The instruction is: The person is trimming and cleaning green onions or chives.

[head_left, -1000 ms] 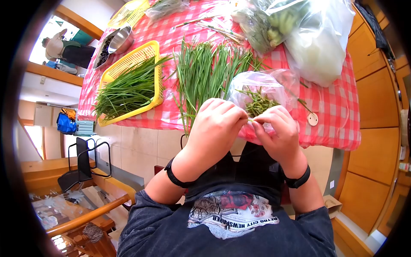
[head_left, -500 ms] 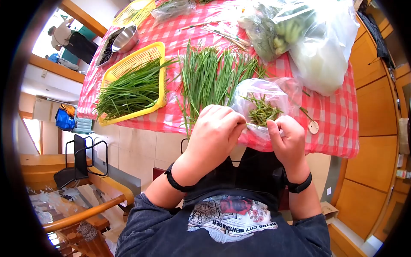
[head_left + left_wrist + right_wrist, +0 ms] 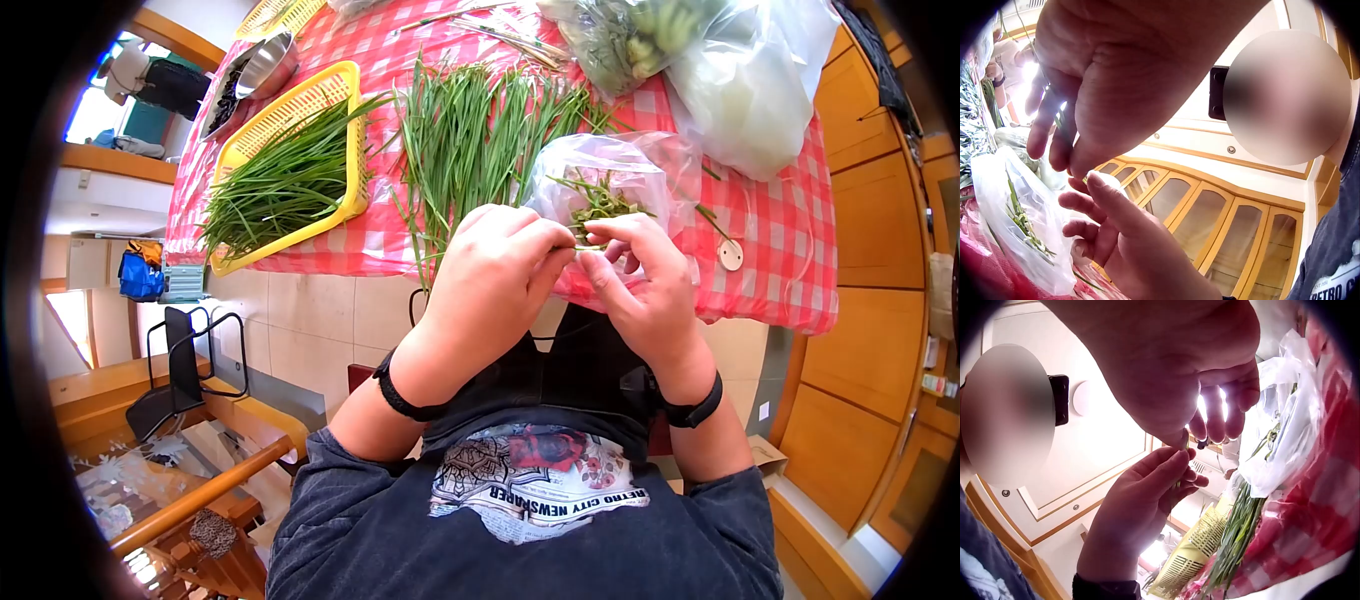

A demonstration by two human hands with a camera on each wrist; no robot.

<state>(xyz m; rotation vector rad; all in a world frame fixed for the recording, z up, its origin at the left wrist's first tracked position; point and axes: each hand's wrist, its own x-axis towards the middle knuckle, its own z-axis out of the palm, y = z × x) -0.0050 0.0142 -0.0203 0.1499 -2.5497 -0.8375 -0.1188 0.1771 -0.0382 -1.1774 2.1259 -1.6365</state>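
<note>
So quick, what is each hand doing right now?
Left hand: fingers curled, pinching one end of a thin green stem.
Right hand: fingertips pinching the other end of the same stem, in front of the plastic bag.

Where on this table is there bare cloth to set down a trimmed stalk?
Bare checked cloth lies right of the clear scraps bag, around the small round disc. A narrow strip runs between the yellow basket and the loose chives. The far end is crowded with bags.

My head camera looks down on my hands at the table; both wrist cameras peer up close beneath them.
</note>
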